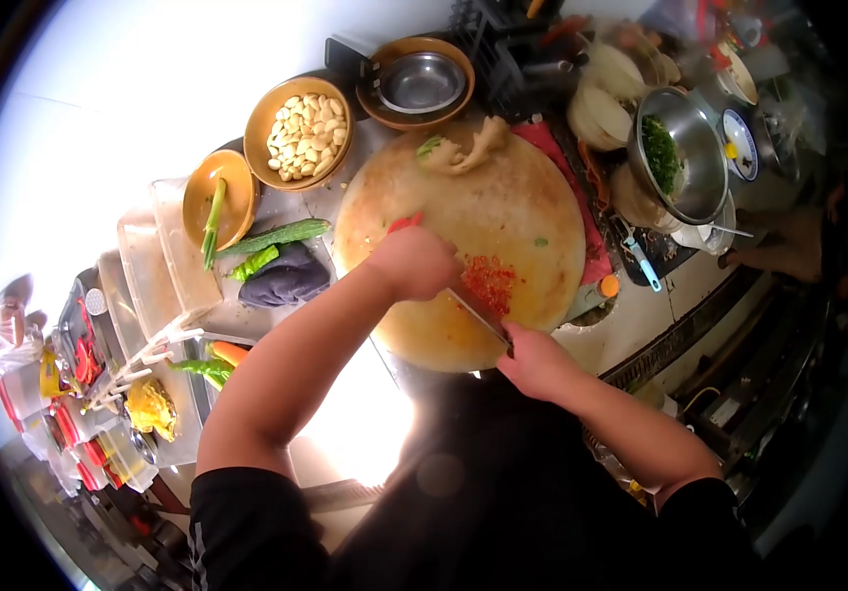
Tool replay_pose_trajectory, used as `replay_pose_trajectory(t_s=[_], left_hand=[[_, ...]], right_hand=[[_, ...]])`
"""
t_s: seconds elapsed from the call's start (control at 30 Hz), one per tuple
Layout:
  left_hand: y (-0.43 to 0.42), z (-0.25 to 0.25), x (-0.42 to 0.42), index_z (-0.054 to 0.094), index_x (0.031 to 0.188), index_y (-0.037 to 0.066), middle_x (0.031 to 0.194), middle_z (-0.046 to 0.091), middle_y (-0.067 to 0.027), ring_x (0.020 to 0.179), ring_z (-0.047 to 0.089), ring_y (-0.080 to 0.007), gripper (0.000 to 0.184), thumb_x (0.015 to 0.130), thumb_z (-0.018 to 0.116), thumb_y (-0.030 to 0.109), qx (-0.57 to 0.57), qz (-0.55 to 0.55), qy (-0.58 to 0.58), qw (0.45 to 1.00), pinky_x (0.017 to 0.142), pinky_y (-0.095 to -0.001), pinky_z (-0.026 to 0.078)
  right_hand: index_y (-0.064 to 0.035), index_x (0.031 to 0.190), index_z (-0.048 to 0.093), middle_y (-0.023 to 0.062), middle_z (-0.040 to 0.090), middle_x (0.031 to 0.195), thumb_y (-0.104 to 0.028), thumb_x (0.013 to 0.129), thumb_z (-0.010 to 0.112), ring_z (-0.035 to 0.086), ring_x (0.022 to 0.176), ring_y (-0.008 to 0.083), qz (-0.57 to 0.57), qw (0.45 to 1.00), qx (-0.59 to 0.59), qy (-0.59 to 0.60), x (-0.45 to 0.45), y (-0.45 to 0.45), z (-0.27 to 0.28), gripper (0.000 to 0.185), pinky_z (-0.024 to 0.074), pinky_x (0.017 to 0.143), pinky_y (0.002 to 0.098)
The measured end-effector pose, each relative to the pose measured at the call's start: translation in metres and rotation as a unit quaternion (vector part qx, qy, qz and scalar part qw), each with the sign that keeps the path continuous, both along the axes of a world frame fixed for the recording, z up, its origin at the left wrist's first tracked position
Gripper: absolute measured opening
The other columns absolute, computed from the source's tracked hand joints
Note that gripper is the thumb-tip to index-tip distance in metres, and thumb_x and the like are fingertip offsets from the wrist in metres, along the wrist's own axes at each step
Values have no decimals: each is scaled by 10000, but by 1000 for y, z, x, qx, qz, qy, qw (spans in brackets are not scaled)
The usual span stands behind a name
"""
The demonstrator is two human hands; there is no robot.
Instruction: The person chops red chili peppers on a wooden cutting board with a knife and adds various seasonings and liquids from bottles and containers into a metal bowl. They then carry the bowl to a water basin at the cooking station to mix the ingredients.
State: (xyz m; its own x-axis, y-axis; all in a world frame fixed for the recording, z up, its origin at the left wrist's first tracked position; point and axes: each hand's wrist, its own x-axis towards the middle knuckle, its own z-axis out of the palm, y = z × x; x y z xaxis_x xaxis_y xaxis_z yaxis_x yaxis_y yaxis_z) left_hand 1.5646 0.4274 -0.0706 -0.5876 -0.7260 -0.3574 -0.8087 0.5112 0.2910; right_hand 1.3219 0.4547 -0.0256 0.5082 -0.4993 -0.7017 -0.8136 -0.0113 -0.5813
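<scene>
A round wooden chopping board (385, 207) lies in front of me. My right hand (539, 364) is closed around the handle of a knife (479, 312), whose blade rests over the board at its lower middle. Finely chopped red pepper (489, 284) lies beside the blade. My left hand (419, 264) is closed with its fingers curled down near the blade's far end; whatever is under the fingers is hidden. A larger red pepper piece (405, 224) shows just beyond that hand. On the board's far side is a pale beige piece of food (473, 148).
Left of the board are a bowl of garlic cloves (298, 135), a bowl with green onion (214, 212), a cucumber (286, 234) and a dark cloth (286, 276). A metal bowl of chopped greens (705, 163) and a blue-handled peeler (644, 261) are at the right.
</scene>
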Motion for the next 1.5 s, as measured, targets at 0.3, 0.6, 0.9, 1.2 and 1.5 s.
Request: replay_pose_trajectory(t_s=[0.3,0.6,0.9,1.2,1.5], left_hand=[[-5,7,-6,677,850,159,816,633,-54,805,642,-273,130,784,566,162,-8,106,13,994,693,-398,519],[-29,10,-16,683,859,153,834,671,-70,821,652,-291,118,762,623,186,22,169,-46,984,696,-422,516],[-16,4,-4,698,827,154,834,671,-55,825,656,-283,129,767,586,177,25,2,-71,997,698,-404,522],[-23,4,-8,695,810,166,830,663,-43,807,655,-275,135,760,571,173,18,-20,-101,994,672,-397,521],[-12,4,-20,681,793,157,792,662,-52,795,655,-274,83,787,604,186,12,94,9,995,667,-405,513]], right_hand=[[7,1036,614,235,653,909,-181,788,572,620,895,412,86,993,-54,64,-13,-51,-12,314,500,799,461],[8,965,646,232,658,887,-179,792,592,635,849,395,153,980,-102,75,-6,-104,-4,260,514,765,446],[43,1085,581,235,649,801,-165,822,573,633,728,370,-66,995,-1,-69,6,22,-32,335,497,709,420],[15,1154,581,241,652,827,-156,815,563,640,764,380,-82,995,12,-53,8,15,-24,380,504,726,415],[15,1041,619,245,652,902,-182,803,580,629,879,413,80,992,-45,85,-18,-51,5,311,503,782,455]])
